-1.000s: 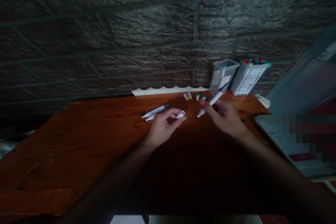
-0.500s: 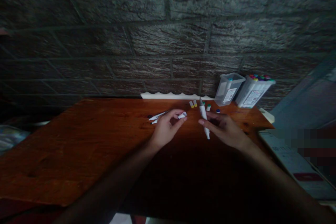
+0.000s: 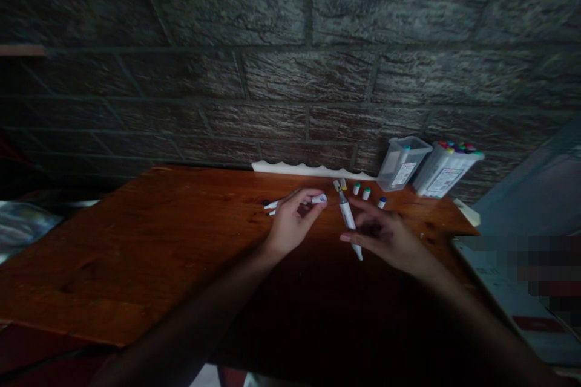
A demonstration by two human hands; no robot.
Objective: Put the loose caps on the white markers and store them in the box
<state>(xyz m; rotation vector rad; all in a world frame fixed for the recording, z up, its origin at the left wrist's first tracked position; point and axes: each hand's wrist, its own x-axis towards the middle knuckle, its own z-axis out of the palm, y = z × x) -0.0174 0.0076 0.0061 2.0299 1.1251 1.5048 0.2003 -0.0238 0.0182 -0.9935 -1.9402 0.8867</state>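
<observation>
My left hand [image 3: 293, 221] pinches a white marker cap [image 3: 319, 199] between thumb and fingertips, its round end toward the right. Across from it, my right hand [image 3: 381, 233] grips an uncapped white marker [image 3: 348, 221] between thumb and fingers, its dark tip pointing up and away. Behind the left hand, markers [image 3: 271, 205] lie partly hidden on the wooden table [image 3: 190, 242]. Beyond the right hand are loose caps: two with yellow ends [image 3: 344, 184], two with green ends [image 3: 365, 193] and one with a blue end [image 3: 382, 201].
At the back right stands a clear plastic box [image 3: 399, 166] with one blue-ended marker inside. Beside it, a second box [image 3: 447, 172] is full of colourful markers. A white wavy-edged strip [image 3: 308, 169] lies along the brick wall [image 3: 272, 72].
The uncapped marker has tilted and come slightly nearer me in the right hand, whose upper fingers have loosened. The left hand still holds the cap. The camera view has shifted a little.
</observation>
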